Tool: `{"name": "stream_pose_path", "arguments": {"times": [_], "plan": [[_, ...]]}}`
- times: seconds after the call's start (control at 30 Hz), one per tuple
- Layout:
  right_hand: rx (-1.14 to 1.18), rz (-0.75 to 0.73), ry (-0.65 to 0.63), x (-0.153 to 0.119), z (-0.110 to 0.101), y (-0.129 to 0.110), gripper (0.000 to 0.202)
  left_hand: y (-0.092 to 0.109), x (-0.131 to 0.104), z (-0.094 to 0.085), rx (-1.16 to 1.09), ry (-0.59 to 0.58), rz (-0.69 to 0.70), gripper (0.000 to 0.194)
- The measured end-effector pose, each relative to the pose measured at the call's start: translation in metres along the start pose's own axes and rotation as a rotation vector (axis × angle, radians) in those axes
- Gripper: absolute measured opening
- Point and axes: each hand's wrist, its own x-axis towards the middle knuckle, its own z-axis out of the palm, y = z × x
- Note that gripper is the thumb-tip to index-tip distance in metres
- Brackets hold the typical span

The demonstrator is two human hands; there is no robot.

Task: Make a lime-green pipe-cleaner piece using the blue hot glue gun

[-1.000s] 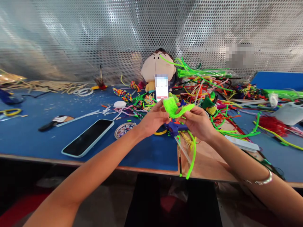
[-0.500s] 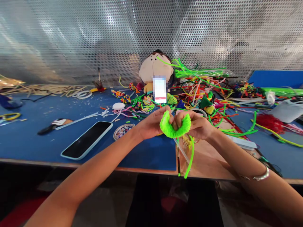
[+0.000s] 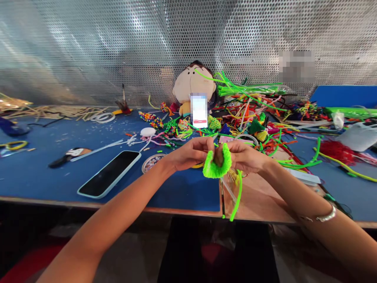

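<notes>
"What's between the hands?"

"A bright green fuzzy piece point(image 3: 217, 171), bent into a U with its open side up. It's held in the air over the front part of the blue tabletop point(image 3: 182, 196), near the seam with the wood-coloured board point(image 3: 259, 204)."

"How are the hands holding it?"

"The left hand point(image 3: 191, 152) pinches one upright end, and the right hand point(image 3: 247, 158) pinches the other. Some fingertips are tucked behind the green, so I can't tell exactly where they press."

"Any writing you can read from here?"

"The lit phone point(image 3: 200, 113), propped in front of the plush doll point(image 3: 191, 87), has a pale screen with a red bar near its bottom. Part of it is blurred out, and the lettering is too small for me. The other phone point(image 3: 108, 174), lying flat on the left, shows a dark screen. Any print on the pale flat box point(image 3: 303, 176) beside the right forearm is too small as well."

"And nearby?"

"A round dish point(image 3: 143, 167) of small coloured bits sits beside the left wrist, and a green strand point(image 3: 237, 198) runs below the right hand toward the table's front edge."
</notes>
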Motion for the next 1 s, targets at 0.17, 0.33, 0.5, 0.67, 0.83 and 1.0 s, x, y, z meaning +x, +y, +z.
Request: {"name": "stream_pose_path", "arguments": {"times": [0.17,0.33,0.5,0.67,0.83,1.0], "plan": [[-0.071,0.006,-0.038,0.001,0.001,-0.003,0.022,-0.001,0.0,-0.002,0.038,-0.024,-0.007,0.028],[-0.172,-0.001,0.045,0.002,0.0,-0.002,0.024,-0.005,0.002,-0.005,0.095,0.0,0.006,0.024],[-0.338,-0.01,0.125,0.002,0.002,-0.003,0.022,-0.008,0.003,-0.004,0.129,0.012,0.034,0.02],[-0.409,-0.024,0.141,0.003,0.005,-0.005,0.024,-0.007,0.004,-0.001,0.136,0.001,0.07,0.022],[-0.53,-0.038,0.126,0.003,0.005,-0.008,0.027,-0.008,0.005,-0.003,0.179,-0.022,0.096,0.021],[-0.624,-0.039,0.083,0.002,0.003,-0.012,0.029,-0.009,0.005,-0.003,0.231,-0.016,0.113,0.019]]}}
